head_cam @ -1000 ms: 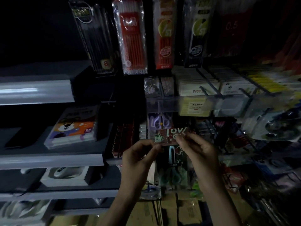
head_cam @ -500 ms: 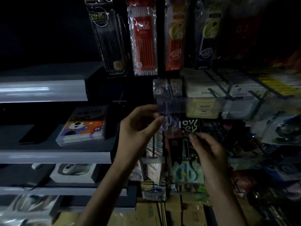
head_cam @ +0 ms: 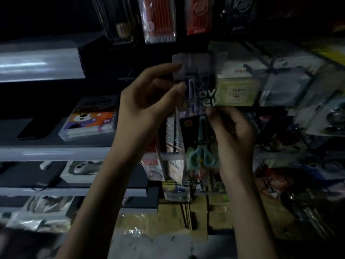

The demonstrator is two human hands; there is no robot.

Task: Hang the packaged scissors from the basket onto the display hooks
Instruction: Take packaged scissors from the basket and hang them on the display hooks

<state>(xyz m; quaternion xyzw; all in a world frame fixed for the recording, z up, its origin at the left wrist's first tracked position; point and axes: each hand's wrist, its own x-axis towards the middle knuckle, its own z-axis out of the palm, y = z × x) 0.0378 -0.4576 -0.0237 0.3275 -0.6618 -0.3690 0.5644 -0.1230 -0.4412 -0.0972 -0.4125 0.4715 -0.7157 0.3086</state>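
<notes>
A pack of scissors (head_cam: 200, 141) with teal handles on a dark card is held upright in front of the display. My right hand (head_cam: 230, 131) pinches its upper right part. My left hand (head_cam: 147, 101) is raised to the left of the card's top, thumb and fingers closed on the clear plastic label flap (head_cam: 190, 64) at the end of a display hook. Behind the card hangs another pack with purple scissors (head_cam: 192, 94). The hook itself is hidden behind the flap and the packs. No basket is in view.
Pen packs (head_cam: 160, 21) hang above. Hooks with white and yellow packs (head_cam: 237, 90) run to the right. Grey shelves (head_cam: 54, 152) at the left carry a crayon box (head_cam: 91, 120) and boxed items. Cardboard boxes (head_cam: 186, 212) lie on the floor below.
Both hands rose with the scissors pack from lower down. My left hand let go of the card's top and took the clear flap; my right hand shifted to the card's right side.
</notes>
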